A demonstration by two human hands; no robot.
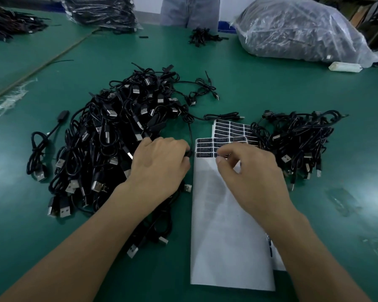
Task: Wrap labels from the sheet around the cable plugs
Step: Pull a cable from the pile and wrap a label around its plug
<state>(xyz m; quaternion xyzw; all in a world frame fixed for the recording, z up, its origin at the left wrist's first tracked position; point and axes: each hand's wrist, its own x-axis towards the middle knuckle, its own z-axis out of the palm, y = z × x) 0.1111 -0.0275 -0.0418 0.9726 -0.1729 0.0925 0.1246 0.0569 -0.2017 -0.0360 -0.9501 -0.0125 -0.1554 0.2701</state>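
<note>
A white label sheet (225, 225) lies in front of me, with rows of black labels (204, 147) left at its far end. My right hand (251, 171) pinches the edge of one black label at the sheet's bottom row between thumb and forefinger. My left hand (159, 164) grips a black cable plug (189, 154) just left of the sheet; the cable (190, 134) runs away from it. A large heap of black USB cables (109, 136) lies to the left, partly under my left hand. A smaller heap of cables (297, 140) sits to the right of the sheet.
The green table mat (260, 92) carries clear bags of cables at the back left (100, 12) and back right (301, 29). A small bunch of cables (202, 37) lies at the far edge, where a person (190, 9) stands. A white block (345, 67) rests at the right.
</note>
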